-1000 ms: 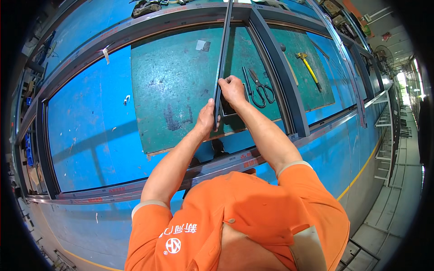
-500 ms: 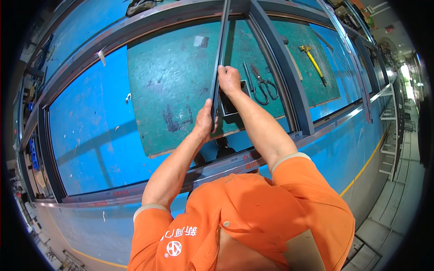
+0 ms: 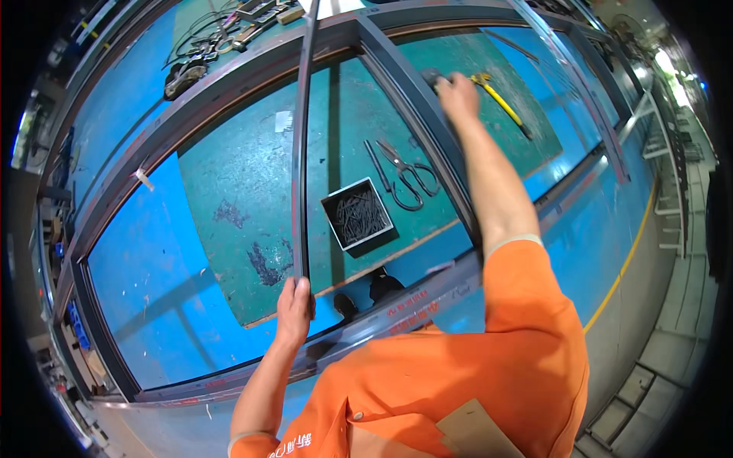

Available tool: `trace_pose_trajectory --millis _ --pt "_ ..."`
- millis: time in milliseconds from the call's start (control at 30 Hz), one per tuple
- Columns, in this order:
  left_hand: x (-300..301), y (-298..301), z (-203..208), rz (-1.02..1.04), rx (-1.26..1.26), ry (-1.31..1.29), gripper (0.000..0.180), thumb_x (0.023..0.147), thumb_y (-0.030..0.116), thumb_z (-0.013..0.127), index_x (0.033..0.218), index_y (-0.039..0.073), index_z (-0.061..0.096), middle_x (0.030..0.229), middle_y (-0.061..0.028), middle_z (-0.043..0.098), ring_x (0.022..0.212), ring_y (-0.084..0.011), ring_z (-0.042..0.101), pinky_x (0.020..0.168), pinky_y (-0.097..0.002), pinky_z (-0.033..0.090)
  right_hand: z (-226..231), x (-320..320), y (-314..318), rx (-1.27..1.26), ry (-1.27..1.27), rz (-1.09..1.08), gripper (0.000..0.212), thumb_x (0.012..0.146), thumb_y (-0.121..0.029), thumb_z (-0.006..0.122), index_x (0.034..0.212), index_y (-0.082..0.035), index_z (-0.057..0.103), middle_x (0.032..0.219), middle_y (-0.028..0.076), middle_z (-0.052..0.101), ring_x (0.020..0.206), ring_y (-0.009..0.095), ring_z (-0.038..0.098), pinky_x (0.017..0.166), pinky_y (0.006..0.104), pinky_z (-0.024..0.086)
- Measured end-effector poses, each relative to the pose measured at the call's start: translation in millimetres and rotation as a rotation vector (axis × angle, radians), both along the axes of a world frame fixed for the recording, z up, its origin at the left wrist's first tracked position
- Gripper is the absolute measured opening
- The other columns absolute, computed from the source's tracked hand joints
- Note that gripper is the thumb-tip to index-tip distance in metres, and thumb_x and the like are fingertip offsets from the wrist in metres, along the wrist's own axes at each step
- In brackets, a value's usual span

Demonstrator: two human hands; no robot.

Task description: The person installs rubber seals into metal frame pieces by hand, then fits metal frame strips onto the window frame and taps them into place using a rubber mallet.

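Note:
In my left hand point(image 3: 294, 309) is the near end of a long, thin dark metal bar point(image 3: 303, 153), fingers closed around it. The bar runs away from me across the frame. Far to the right, my right hand point(image 3: 458, 98) is closed at a mallet with a dark head point(image 3: 432, 76); hand and arm hide its handle. Just right of that hand lies a yellow-handled hammer point(image 3: 504, 107). Between my arms, an open box point(image 3: 341, 246) holds many small dark strips. Black-handled scissors point(image 3: 408, 169) and a dark rod point(image 3: 377, 164) lie beside it.
A large dark grey metal frame point(image 3: 416, 114) with crossbars surrounds the green board point(image 3: 244, 183) on the blue surface point(image 3: 153, 282). Cables and assorted tools point(image 3: 229, 34) lie beyond its far rail. Shelving racks point(image 3: 664, 153) stand at the right.
My right hand has left the bar and reached right to the mallet. My left hand has lowered to the bar's near end. The view has shifted, uncovering the box of strips.

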State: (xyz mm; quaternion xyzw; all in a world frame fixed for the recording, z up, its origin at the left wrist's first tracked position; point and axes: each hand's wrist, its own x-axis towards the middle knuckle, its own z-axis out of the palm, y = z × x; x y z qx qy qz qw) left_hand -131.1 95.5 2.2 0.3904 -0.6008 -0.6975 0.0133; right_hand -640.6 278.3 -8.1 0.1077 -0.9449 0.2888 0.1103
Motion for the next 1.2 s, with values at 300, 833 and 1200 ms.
trace_pose_trajectory --millis 300,833,1200 --pt "5.7 -18.8 60.2 -0.118 0.150 -0.354 0.024 0.091 0.026 0.068 0.093 0.005 0.055 0.068 -0.0047 0.054 0.055 -0.0143 0.044 0.053 -0.0293 0.038 -96.0 -64.1 69.5 0.556 -0.347 0.127 0.031 0.088 -0.019 0.058 0.111 -0.001 0.069 0.109 0.025 0.071 0.103 0.043 0.068 0.088 0.0507 0.055" --pt "312.3 -13.3 64.2 -0.104 -0.723 -0.176 0.026 0.088 0.029 0.067 0.087 0.005 0.059 0.075 -0.0112 0.062 0.065 -0.0301 0.057 0.064 -0.0415 0.047 124.5 179.3 -192.6 -1.155 -0.570 0.402 0.022 0.094 -0.022 0.071 0.095 -0.003 0.061 0.076 0.008 0.061 0.068 0.018 0.064 0.058 0.0306 0.053" --pt "650.7 -60.3 51.3 0.259 -1.432 -0.434 0.019 0.068 0.019 0.072 0.079 0.012 0.058 0.070 -0.0063 0.055 0.059 -0.0287 0.051 0.057 -0.0383 0.044 200.8 443.6 -421.2 -1.703 -0.930 0.693 0.019 0.105 -0.021 0.057 0.106 -0.002 0.061 0.092 0.013 0.071 0.089 0.027 0.072 0.082 0.0383 0.060"
